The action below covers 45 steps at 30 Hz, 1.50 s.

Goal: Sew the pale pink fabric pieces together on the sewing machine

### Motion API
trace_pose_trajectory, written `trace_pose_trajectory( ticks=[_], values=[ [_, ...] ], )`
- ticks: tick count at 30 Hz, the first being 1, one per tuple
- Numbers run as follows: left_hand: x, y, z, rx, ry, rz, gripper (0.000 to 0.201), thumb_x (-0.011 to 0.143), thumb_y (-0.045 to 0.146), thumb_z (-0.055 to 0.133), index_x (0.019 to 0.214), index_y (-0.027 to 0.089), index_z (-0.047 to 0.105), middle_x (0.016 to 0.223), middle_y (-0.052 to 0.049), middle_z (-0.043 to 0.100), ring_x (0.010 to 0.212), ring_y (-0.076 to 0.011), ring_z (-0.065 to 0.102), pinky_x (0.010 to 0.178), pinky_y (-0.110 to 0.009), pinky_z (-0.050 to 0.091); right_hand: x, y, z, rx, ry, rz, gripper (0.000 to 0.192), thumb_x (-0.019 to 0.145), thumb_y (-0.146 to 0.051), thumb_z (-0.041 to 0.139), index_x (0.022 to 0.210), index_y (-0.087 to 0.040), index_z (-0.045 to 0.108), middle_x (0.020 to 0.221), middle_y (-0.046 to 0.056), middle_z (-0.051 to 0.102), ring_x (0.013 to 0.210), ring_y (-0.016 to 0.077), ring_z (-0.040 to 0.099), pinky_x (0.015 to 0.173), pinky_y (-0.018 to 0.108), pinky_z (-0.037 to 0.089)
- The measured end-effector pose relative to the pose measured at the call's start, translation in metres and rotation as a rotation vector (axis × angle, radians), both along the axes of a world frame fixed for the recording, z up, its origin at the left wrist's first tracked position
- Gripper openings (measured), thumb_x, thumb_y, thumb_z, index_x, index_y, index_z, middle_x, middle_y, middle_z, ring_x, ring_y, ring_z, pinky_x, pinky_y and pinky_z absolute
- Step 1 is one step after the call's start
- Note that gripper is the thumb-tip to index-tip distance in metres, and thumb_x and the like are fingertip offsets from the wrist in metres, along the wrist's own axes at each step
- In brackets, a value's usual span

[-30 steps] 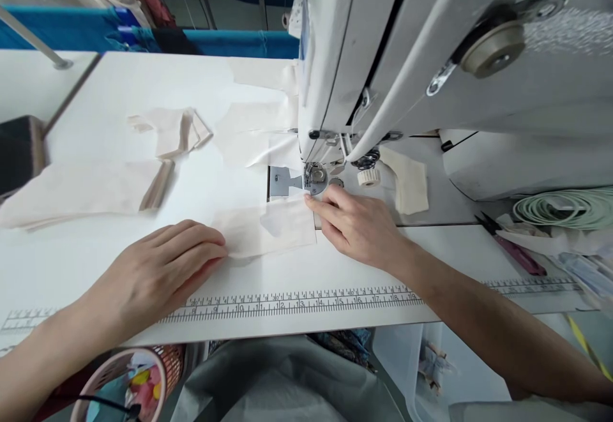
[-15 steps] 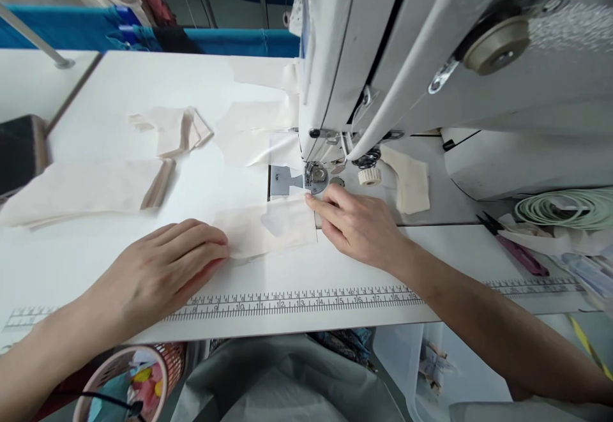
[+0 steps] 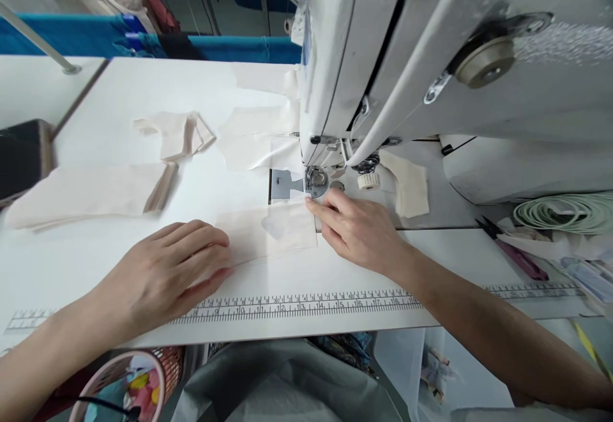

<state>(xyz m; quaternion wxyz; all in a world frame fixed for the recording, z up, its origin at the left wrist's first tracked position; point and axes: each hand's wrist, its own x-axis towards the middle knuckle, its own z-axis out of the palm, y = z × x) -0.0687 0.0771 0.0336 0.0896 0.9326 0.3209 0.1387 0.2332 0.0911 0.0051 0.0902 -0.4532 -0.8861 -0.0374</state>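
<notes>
A small cream fabric piece (image 3: 268, 232) lies flat on the white sewing table (image 3: 119, 90), its far right corner by the presser foot (image 3: 316, 178) of the white sewing machine (image 3: 431, 58). My left hand (image 3: 172, 272) rests palm down on the table, fingertips on the piece's left edge. My right hand (image 3: 359, 230) presses the piece's right corner with its fingertips, just in front of the needle plate.
More cream fabric pieces lie at the left (image 3: 90, 192), behind (image 3: 177, 133) and to the right of the needle (image 3: 412, 182). A printed ruler (image 3: 297, 304) runs along the front edge. Scissors (image 3: 512, 253) and green tape (image 3: 565, 211) lie at the right. A pink basket (image 3: 129, 384) sits below.
Both hands and the fabric piece stay almost as they were; the view has shifted slightly downward.
</notes>
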Motion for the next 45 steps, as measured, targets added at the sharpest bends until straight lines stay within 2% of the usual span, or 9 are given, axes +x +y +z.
trace_pose_trajectory(
  ticks=[13,16,19,22,26,29,33,38,45],
  values=[
    [0.021,0.007,0.001,0.205,-0.035,-0.161,0.02,0.091,0.018,0.055,0.11,0.022,0.06,0.098,-0.003,0.069,0.089,-0.0205,0.065,0.077,-0.036,0.053,-0.005,-0.002,0.002,0.014,-0.031,0.02,0.039,0.096,-0.017,0.036,0.131,-0.014,0.054,0.102,0.009,0.061,0.069,0.0128,0.053,0.053,0.028,0.037],
    [0.023,0.005,-0.002,0.19,-0.097,-0.118,0.025,0.092,0.019,0.052,0.114,0.028,0.06,0.098,-0.001,0.07,0.091,-0.0234,0.065,0.079,-0.041,0.052,0.007,0.0,0.016,-0.063,-0.019,0.018,0.036,0.1,-0.021,0.034,0.128,-0.015,0.056,0.104,0.008,0.063,0.068,0.0119,0.053,0.052,0.026,0.036],
    [0.034,0.001,0.001,0.153,-0.15,-0.13,0.027,0.093,0.021,0.049,0.115,0.031,0.061,0.099,0.0,0.07,0.093,-0.0243,0.065,0.08,-0.041,0.052,0.047,0.002,0.04,-0.116,0.071,-0.012,0.028,0.1,-0.022,0.039,0.108,-0.016,0.065,0.1,0.007,0.066,0.077,0.0126,0.057,0.059,0.025,0.04],
    [0.056,-0.002,0.01,0.142,-0.136,-0.246,0.025,0.093,0.018,0.05,0.115,0.025,0.061,0.103,-0.002,0.069,0.097,-0.0215,0.064,0.084,-0.037,0.051,0.099,0.003,0.057,-0.119,0.218,-0.135,0.013,0.091,-0.022,0.054,0.095,-0.019,0.066,0.092,0.005,0.067,0.088,0.0174,0.06,0.075,0.029,0.044],
    [0.1,0.0,0.02,0.078,-0.114,-0.379,0.021,0.095,0.017,0.049,0.114,0.018,0.059,0.105,-0.006,0.067,0.097,-0.0195,0.062,0.083,-0.034,0.051,0.142,0.007,0.053,-0.367,0.279,-0.222,0.014,0.081,-0.028,0.065,0.093,-0.02,0.063,0.096,0.003,0.065,0.084,0.0174,0.062,0.075,0.028,0.045],
    [0.138,0.009,0.019,-0.014,-0.137,-0.366,0.019,0.096,0.017,0.046,0.11,0.016,0.059,0.102,-0.007,0.067,0.095,-0.0198,0.062,0.079,-0.033,0.052,0.146,0.01,0.042,-0.427,0.249,-0.224,0.012,0.081,-0.028,0.064,0.089,-0.019,0.063,0.095,0.003,0.064,0.08,0.016,0.061,0.07,0.026,0.042],
    [0.179,0.03,0.01,-0.15,-0.188,-0.306,0.02,0.095,0.019,0.045,0.107,0.015,0.06,0.097,-0.008,0.066,0.091,-0.0182,0.063,0.078,-0.031,0.053,0.143,0.012,0.037,-0.32,0.203,-0.218,0.012,0.086,-0.023,0.056,0.082,-0.019,0.067,0.088,0.002,0.065,0.072,0.014,0.057,0.064,0.026,0.036],
    [0.21,0.047,0.0,-0.308,-0.18,-0.152,0.022,0.09,0.02,0.048,0.108,0.017,0.061,0.095,-0.004,0.065,0.078,-0.0133,0.063,0.066,-0.025,0.051,0.15,0.01,0.035,-0.242,0.246,-0.184,0.018,0.086,-0.022,0.054,0.076,-0.02,0.069,0.086,0.0,0.069,0.072,0.0135,0.058,0.066,0.026,0.036],
    [0.242,0.052,-0.008,-0.146,-0.108,-0.062,0.026,0.089,0.017,0.049,0.111,0.017,0.064,0.105,-0.008,0.063,0.087,-0.017,0.063,0.073,-0.031,0.053,0.157,0.011,0.028,-0.185,0.343,-0.122,0.019,0.084,-0.02,0.053,0.075,-0.02,0.069,0.082,-0.001,0.069,0.071,0.0122,0.059,0.066,0.024,0.038]
  ],
)
